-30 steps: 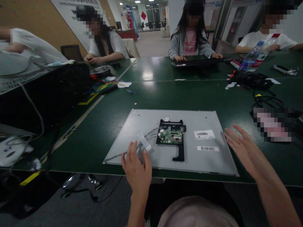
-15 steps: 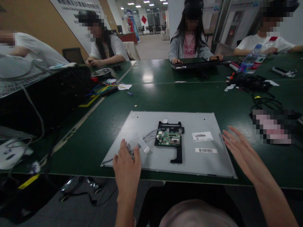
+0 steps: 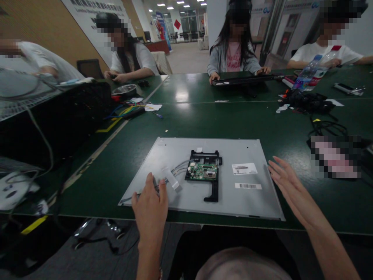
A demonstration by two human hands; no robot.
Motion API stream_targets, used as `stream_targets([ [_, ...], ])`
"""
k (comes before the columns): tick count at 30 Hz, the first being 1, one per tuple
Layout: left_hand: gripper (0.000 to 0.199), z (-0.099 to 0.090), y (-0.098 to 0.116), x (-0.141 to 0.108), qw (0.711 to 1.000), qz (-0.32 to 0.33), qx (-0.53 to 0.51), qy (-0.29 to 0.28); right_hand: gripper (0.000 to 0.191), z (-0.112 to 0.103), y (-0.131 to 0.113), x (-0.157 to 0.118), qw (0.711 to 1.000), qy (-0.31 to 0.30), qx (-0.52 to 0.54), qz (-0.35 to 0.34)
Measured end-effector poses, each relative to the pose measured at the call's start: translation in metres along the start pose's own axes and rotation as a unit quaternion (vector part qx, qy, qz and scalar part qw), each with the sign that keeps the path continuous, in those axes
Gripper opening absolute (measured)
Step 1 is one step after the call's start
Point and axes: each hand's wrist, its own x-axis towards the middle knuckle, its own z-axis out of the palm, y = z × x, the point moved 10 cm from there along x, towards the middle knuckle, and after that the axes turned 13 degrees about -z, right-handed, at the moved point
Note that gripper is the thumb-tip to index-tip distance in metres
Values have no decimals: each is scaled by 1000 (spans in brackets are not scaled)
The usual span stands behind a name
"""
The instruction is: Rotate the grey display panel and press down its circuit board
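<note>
A flat grey metal panel (image 3: pixel 186 200) lies on the green table near its front edge. At its middle sits a black bracket (image 3: pixel 215 190) with a green circuit board (image 3: pixel 202 171). Grey cables (image 3: pixel 179 167) run left from the board under a whitish strip (image 3: pixel 170 179). My left hand (image 3: pixel 152 200) is over the panel's front left part, fingers apart, beside the cables; nothing shows in its grasp. Along the panel's right edge, my right hand (image 3: pixel 287 179) has its fingers stretched out and holds nothing. Two white labels (image 3: pixel 244 168) are on the panel's right half.
A large black case (image 3: pixel 58 116) stands at the left. Tangled black cables (image 3: pixel 309 102), bottles (image 3: pixel 309 72) and a blurred pinkish object (image 3: pixel 335 157) are at the right. Across the table (image 3: pixel 186 116) several people sit, one holding a dark flat panel (image 3: pixel 247 80).
The grey panel has shifted slightly left with the board on it, and both my hands have moved left too. Across the table, one person's hands have shifted on the dark panel.
</note>
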Motion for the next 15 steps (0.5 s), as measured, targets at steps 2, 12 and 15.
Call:
stream_targets([
  [2, 58, 2, -2, 1, 1000, -10, 18, -8, 61, 2, 2, 0, 1000, -11, -4, -1],
  [12, 57, 5, -3, 3, 998, -22, 48, -17, 66, 14, -5, -2, 996, -55, -50, -46],
  [15, 57, 3, -2, 4, 998, -29, 50, -21, 65, 20, -5, -2, 992, -74, -68, -76],
])
